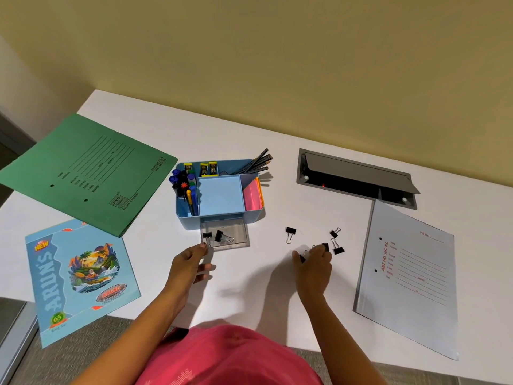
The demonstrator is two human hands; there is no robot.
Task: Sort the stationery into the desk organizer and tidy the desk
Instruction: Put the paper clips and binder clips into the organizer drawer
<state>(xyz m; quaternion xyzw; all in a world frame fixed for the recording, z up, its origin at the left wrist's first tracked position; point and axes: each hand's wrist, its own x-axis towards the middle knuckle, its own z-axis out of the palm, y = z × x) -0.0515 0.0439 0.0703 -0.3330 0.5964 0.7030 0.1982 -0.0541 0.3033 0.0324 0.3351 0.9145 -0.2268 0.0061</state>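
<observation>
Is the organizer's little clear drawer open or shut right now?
Open. The clear drawer sticks out from the front of the blue organizer, and two binder clips lie inside it.

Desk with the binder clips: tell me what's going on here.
A person is sorting binder clips. The right grip pinches a couple of clips off the desk, with three loose clips nearby. The left grip touches the front corner of the organizer's open drawer, where two stored clips lie. A green folder, notebook and grey folder lie around.
</observation>
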